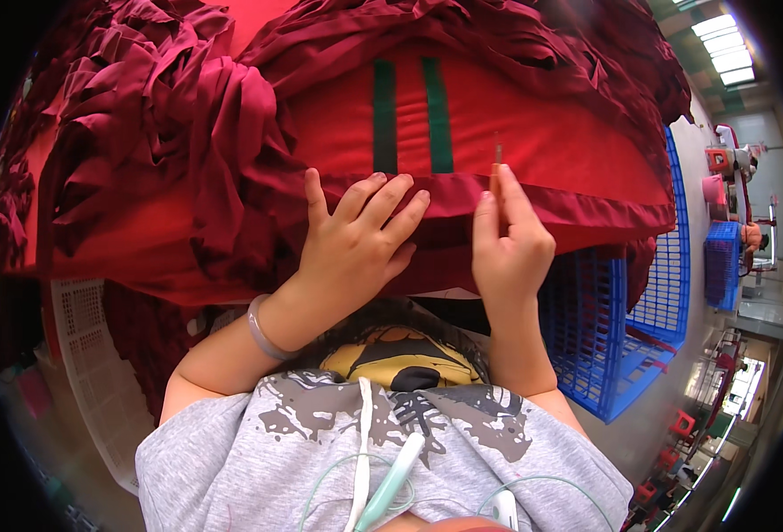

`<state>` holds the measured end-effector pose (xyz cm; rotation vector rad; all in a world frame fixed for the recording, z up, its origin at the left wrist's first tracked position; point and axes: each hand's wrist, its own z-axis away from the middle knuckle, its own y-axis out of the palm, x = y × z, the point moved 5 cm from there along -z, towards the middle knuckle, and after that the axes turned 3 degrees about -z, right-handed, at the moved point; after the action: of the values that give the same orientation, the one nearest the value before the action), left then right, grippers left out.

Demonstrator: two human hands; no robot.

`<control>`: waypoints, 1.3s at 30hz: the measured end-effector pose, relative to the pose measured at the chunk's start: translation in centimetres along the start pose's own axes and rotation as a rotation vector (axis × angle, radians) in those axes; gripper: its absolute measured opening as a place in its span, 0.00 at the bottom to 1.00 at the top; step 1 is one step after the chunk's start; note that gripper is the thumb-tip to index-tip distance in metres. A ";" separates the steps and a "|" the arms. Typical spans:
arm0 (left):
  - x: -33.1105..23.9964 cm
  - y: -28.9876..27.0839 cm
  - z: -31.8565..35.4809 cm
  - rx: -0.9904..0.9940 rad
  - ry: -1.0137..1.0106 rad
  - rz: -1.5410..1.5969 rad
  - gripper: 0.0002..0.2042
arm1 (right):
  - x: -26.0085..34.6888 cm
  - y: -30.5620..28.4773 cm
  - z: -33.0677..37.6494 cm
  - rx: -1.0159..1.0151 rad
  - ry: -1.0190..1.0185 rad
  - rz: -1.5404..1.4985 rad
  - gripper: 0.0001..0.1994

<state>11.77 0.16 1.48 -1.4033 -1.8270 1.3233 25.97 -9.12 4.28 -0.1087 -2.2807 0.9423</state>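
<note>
From my distant station, I watched the left hand point(360, 222) lying over a maroon fabric band point(578, 200), its fingers fanned apart and clamped on nothing that I could see. The band ran from left to right along the near part of a red cloth surface point(533, 111), with the fingertips by the near ends of two green strips point(438, 115).

To the right, the right hand point(514, 244) had its thumb and forefinger pinched together on a slim orange-handled tool point(496, 173). The tool stood just above the band in my view, its thin tip pointing to the far side (I could not tell whether it touched the cloth).

Crumpled maroon cloth point(152, 115) lay heaped on the left and along the far side. I saw a blue plastic crate point(611, 355) at the near right, a pale perforated basket point(94, 346) at the near left, and a pale bracelet point(261, 332) around the left wrist.
</note>
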 end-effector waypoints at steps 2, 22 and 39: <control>0.3 -0.2 0.0 -0.001 0.002 0.065 0.28 | 0.9 -0.4 -0.1 0.057 -0.072 -0.087 0.15; 0.7 -0.2 0.0 -0.040 0.000 0.115 0.20 | 2.9 0.3 0.5 0.177 -0.199 -0.005 0.15; 0.7 -0.2 -0.1 -0.048 0.009 0.092 0.17 | 3.1 -1.0 1.2 0.406 -0.147 -0.002 0.15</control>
<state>11.56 0.82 1.57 -1.5333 -1.8190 1.3235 22.95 -9.63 6.01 0.1433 -2.1678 1.4301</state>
